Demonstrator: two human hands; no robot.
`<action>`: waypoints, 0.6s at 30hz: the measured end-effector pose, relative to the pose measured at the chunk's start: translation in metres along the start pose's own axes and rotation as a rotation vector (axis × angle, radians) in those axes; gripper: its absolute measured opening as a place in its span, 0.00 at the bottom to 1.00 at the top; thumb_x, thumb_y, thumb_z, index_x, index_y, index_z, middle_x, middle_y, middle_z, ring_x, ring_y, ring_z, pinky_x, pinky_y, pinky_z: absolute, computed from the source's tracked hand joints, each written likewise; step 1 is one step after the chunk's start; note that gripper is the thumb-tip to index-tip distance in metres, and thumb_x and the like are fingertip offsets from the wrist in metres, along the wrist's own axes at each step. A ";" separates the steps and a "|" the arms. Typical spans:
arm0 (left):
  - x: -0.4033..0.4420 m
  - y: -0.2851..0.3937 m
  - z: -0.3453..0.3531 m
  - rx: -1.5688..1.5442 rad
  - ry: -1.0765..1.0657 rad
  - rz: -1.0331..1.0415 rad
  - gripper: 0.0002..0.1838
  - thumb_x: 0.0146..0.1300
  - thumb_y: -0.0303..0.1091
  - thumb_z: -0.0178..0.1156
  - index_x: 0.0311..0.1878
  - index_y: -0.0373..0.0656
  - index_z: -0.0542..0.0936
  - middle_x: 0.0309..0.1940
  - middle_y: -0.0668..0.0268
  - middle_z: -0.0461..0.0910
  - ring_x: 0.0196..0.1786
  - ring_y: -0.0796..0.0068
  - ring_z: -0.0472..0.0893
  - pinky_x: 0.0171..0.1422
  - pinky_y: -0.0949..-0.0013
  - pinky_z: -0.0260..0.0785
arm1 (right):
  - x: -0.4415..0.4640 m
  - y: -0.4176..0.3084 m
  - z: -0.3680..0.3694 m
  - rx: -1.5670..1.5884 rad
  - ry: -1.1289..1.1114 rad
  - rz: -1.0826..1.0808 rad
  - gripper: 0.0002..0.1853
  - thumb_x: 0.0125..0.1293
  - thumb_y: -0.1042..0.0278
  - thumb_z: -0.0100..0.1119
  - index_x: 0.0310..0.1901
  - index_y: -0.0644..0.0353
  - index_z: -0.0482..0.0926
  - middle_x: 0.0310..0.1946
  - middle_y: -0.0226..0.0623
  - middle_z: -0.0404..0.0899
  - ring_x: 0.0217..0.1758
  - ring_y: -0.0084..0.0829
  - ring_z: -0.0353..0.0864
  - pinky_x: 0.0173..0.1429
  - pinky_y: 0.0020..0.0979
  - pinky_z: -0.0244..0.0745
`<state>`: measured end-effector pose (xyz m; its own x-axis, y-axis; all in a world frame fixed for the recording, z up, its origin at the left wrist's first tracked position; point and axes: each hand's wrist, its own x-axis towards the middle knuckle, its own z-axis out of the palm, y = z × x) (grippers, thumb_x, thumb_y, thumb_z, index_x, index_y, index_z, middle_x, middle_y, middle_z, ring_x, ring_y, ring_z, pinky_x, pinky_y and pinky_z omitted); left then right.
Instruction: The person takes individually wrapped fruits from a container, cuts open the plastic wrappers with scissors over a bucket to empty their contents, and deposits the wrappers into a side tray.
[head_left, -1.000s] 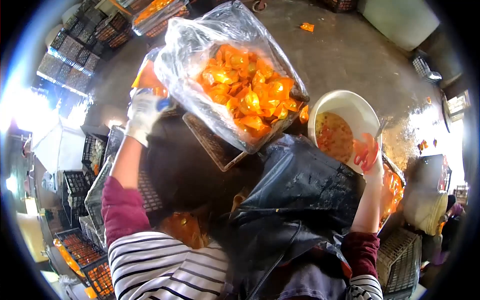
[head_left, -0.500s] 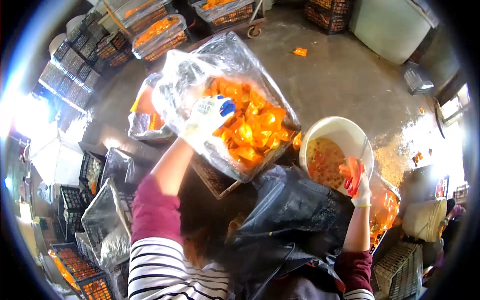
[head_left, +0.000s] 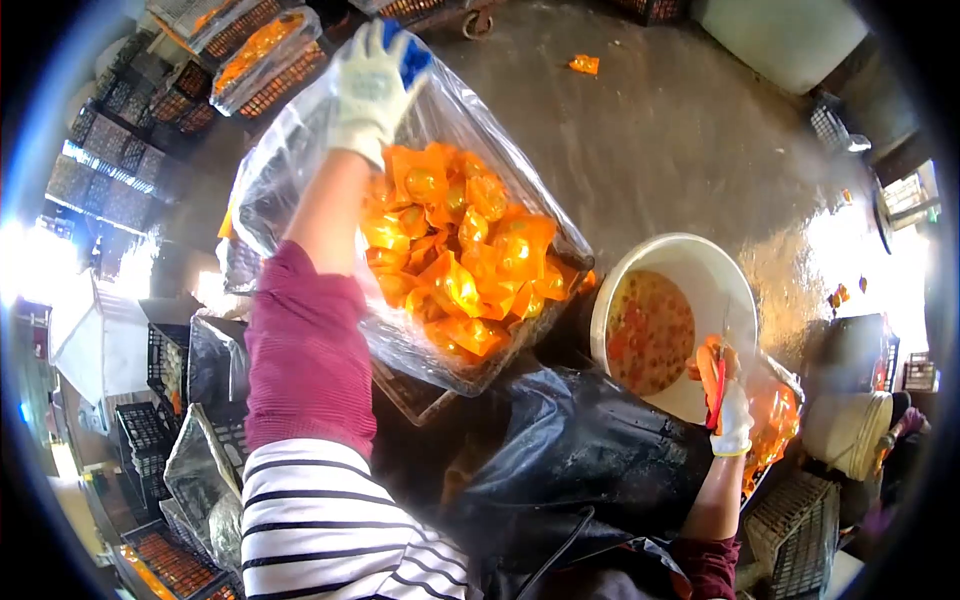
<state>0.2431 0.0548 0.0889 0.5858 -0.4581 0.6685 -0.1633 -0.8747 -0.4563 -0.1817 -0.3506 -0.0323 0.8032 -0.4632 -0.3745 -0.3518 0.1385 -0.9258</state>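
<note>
My left hand (head_left: 375,90), in a white glove with blue on the palm side, is open over the far left edge of a crate lined with clear plastic film (head_left: 490,115). Its fingers are spread at the film; whether they press on it I cannot tell. Below the wrist, shiny orange packets (head_left: 470,260) fill the crate. My right hand (head_left: 730,405), gloved in orange and white, is closed around red-handled scissors (head_left: 714,400), mostly hidden by the fingers. It is at the near right rim of a white bucket (head_left: 720,270) holding cloudy liquid with reddish round pieces (head_left: 650,335).
A black apron (head_left: 590,440) covers my lap. Another film-lined crate of orange packets (head_left: 775,420) stands right of my right hand. Stacked crates (head_left: 265,65) are at the back left. One orange packet (head_left: 584,64) lies on the wet floor. A person's arm (head_left: 900,430) shows far right.
My left hand has moved from over the packets to the crate's far left edge, and its fingers have spread. More packets are uncovered from the film. The right hand stays by the bucket with the scissors.
</note>
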 end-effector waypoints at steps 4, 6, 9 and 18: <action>0.037 -0.051 0.055 -0.699 -0.718 -0.278 0.30 0.67 0.57 0.45 0.69 0.55 0.62 0.60 0.54 0.73 0.56 0.53 0.77 0.62 0.57 0.67 | 0.006 0.005 0.001 -0.116 -0.056 0.059 0.18 0.74 0.61 0.43 0.59 0.60 0.71 0.43 0.37 0.79 0.43 0.27 0.80 0.49 0.25 0.74; 0.007 -0.074 0.017 -0.480 -0.599 -0.047 0.25 0.66 0.46 0.52 0.64 0.47 0.66 0.55 0.51 0.75 0.53 0.53 0.78 0.58 0.58 0.69 | 0.006 0.008 0.004 -0.009 -0.044 0.122 0.18 0.74 0.65 0.42 0.61 0.60 0.71 0.47 0.38 0.78 0.48 0.27 0.79 0.55 0.25 0.75; -0.035 -0.130 0.002 -0.421 -0.758 -0.195 0.23 0.62 0.33 0.57 0.61 0.44 0.68 0.52 0.49 0.76 0.52 0.51 0.78 0.57 0.58 0.69 | -0.003 -0.019 0.021 0.240 0.012 0.215 0.17 0.74 0.67 0.41 0.60 0.62 0.72 0.55 0.39 0.74 0.56 0.30 0.77 0.61 0.29 0.73; -0.122 -0.166 -0.117 -0.411 -0.207 -0.642 0.20 0.65 0.48 0.54 0.52 0.45 0.79 0.48 0.53 0.80 0.50 0.52 0.80 0.54 0.57 0.70 | -0.006 -0.019 0.026 0.166 -0.060 0.172 0.19 0.74 0.69 0.42 0.62 0.67 0.68 0.55 0.42 0.73 0.55 0.35 0.78 0.60 0.27 0.74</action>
<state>0.1059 0.2368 0.1520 0.7940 0.1595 0.5866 0.0000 -0.9650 0.2624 -0.1672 -0.3278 -0.0140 0.7668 -0.3686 -0.5255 -0.4064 0.3550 -0.8419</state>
